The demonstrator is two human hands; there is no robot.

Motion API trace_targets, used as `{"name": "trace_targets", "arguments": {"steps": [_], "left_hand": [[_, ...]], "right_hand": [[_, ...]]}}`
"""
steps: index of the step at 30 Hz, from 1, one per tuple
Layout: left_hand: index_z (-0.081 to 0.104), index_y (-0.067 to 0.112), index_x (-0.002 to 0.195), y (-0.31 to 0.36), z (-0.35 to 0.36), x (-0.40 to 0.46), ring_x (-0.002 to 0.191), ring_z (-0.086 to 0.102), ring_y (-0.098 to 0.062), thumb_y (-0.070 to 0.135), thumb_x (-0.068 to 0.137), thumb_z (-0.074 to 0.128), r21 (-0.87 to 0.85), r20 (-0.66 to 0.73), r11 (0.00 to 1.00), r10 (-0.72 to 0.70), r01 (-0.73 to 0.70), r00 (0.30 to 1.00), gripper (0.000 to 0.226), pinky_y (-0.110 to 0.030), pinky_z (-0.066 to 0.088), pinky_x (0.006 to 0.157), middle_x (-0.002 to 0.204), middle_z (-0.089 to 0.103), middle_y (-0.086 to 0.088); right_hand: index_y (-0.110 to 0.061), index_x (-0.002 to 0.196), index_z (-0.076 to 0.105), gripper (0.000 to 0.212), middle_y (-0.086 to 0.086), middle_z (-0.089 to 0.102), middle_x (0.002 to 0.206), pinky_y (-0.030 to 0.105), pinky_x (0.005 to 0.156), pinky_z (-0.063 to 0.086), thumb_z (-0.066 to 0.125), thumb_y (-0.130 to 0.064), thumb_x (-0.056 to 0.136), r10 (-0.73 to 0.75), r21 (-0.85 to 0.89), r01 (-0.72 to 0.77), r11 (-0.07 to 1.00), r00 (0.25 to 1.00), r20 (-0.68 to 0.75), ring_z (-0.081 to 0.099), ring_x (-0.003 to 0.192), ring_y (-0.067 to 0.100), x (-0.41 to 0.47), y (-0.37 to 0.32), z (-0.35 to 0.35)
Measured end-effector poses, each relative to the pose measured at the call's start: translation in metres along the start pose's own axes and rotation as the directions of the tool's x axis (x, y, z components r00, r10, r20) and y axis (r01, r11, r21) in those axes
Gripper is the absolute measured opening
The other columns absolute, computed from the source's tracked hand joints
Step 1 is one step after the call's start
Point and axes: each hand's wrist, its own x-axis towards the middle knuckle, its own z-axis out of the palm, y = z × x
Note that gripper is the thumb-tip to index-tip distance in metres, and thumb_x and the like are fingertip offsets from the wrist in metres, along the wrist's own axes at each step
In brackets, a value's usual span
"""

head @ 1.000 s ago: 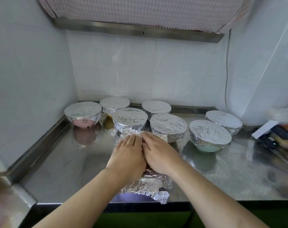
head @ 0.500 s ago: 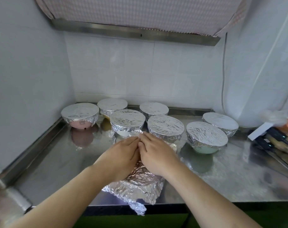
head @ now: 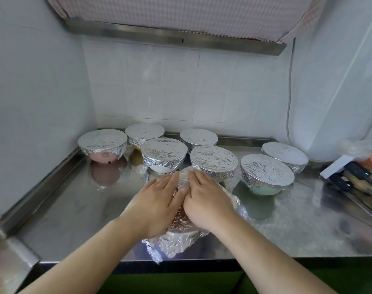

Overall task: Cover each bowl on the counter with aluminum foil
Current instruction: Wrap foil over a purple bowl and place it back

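Note:
Near the front edge of the steel counter (head: 70,211) stands a bowl under a crumpled sheet of aluminum foil (head: 176,240); the bowl itself is hidden. My left hand (head: 157,200) and my right hand (head: 206,198) lie flat side by side on top of the foil, fingers straight, pressing it down. A loose foil corner hangs over the counter's front edge. Behind them stand several bowls with tight foil tops, among them a pink bowl (head: 102,145), a white bowl (head: 163,153) and a pale green bowl (head: 265,175).
Tiled walls close the counter at the left and back, with a raised steel rim along them. Knives with dark handles (head: 348,177) and bagged food (head: 371,160) lie at the right edge. A cable (head: 290,92) hangs down the back wall.
Both hands stayed on the foil while pressing and smoothing it over the front bowl. The foil skirt at the front now sits tighter. The camera view shifted slightly.

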Motion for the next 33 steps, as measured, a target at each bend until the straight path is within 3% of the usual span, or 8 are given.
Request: {"name": "trace_targets", "arguments": {"steps": [4,8,10,14,16,23,28,33], "left_hand": [[0.021,0.022,0.166,-0.019,-0.007,0.003,0.155,0.020,-0.001,0.048,0.112,0.028,-0.119,-0.006,0.984,0.134,-0.134,0.991,0.061,-0.016,0.009,0.125,0.170,0.028,0.006],[0.050,0.009,0.146,0.004,-0.004,-0.006,0.144,0.044,-0.027,0.032,0.113,0.031,0.023,-0.140,0.997,0.082,-0.079,0.987,0.045,-0.040,0.035,0.121,0.153,0.049,-0.010],[0.051,0.004,0.137,0.025,0.003,-0.010,0.142,0.043,-0.040,0.030,0.108,0.011,0.123,-0.133,0.992,0.044,-0.028,0.990,0.056,-0.046,0.034,0.120,0.147,0.047,-0.021],[0.031,0.011,0.156,0.028,0.019,-0.010,0.156,0.018,-0.035,0.048,0.081,-0.047,0.222,-0.130,0.969,-0.086,0.114,0.988,0.114,-0.045,0.015,0.128,0.162,0.030,-0.018],[0.033,0.013,0.155,0.025,0.020,-0.009,0.154,0.027,-0.034,0.054,0.089,-0.039,0.236,-0.143,0.966,-0.068,0.101,0.987,0.105,-0.045,0.022,0.127,0.160,0.037,-0.019],[0.009,0.012,0.167,0.012,0.008,-0.008,0.160,0.006,-0.015,0.070,0.077,-0.042,0.176,-0.050,0.984,-0.027,0.035,0.998,0.118,-0.036,0.007,0.129,0.173,0.014,-0.004],[0.017,0.024,0.166,-0.008,0.000,-0.005,0.158,0.009,-0.003,0.077,0.088,-0.023,0.031,-0.005,0.997,0.064,-0.064,0.998,0.103,-0.032,0.007,0.129,0.172,0.021,0.007],[0.043,0.022,0.146,0.004,0.002,-0.002,0.142,0.038,-0.020,0.055,0.104,0.007,-0.066,-0.088,0.997,-0.054,0.048,0.995,0.065,-0.035,0.025,0.121,0.149,0.046,-0.002]], "right_hand": [[-0.016,0.170,0.006,0.065,-0.002,0.000,0.178,0.033,0.133,0.001,0.025,-0.030,0.109,-0.133,0.022,0.133,0.991,0.990,0.042,-0.003,0.163,0.010,0.009,0.000,-0.005],[-0.014,0.169,0.009,0.069,0.001,0.006,0.178,0.037,0.133,0.006,0.015,-0.038,0.105,-0.102,-0.010,0.103,0.995,0.994,0.039,0.003,0.163,0.015,0.010,0.000,0.005],[-0.012,0.169,0.009,0.079,0.004,0.005,0.178,0.039,0.132,0.008,0.006,-0.043,0.096,-0.070,-0.041,0.071,0.997,0.997,0.022,0.002,0.164,0.018,0.011,0.004,0.013],[-0.012,0.169,0.003,0.069,0.004,-0.006,0.177,0.039,0.133,0.006,0.012,-0.042,0.107,-0.046,-0.106,0.050,0.993,0.998,0.040,-0.008,0.163,0.018,0.014,0.012,0.023],[-0.013,0.169,0.002,0.066,0.001,-0.006,0.177,0.038,0.133,0.005,0.020,-0.039,0.112,-0.074,-0.100,0.076,0.992,0.997,0.029,-0.009,0.163,0.016,0.014,0.014,0.018],[-0.028,0.169,0.012,0.060,-0.007,0.004,0.177,0.039,0.133,0.005,0.026,-0.035,0.111,-0.246,-0.139,0.255,0.957,0.966,0.077,-0.001,0.163,0.014,0.009,0.003,0.004],[-0.022,0.169,0.012,0.081,-0.001,0.007,0.177,0.043,0.132,0.011,0.012,-0.040,0.090,-0.082,-0.085,0.085,0.993,0.996,0.036,0.002,0.163,0.019,0.011,-0.001,0.023],[-0.028,0.169,0.014,0.067,-0.011,0.007,0.177,0.039,0.132,0.009,0.018,-0.041,0.104,-0.158,-0.011,0.159,0.987,0.987,0.033,0.003,0.163,0.010,0.017,-0.003,0.009]]}}
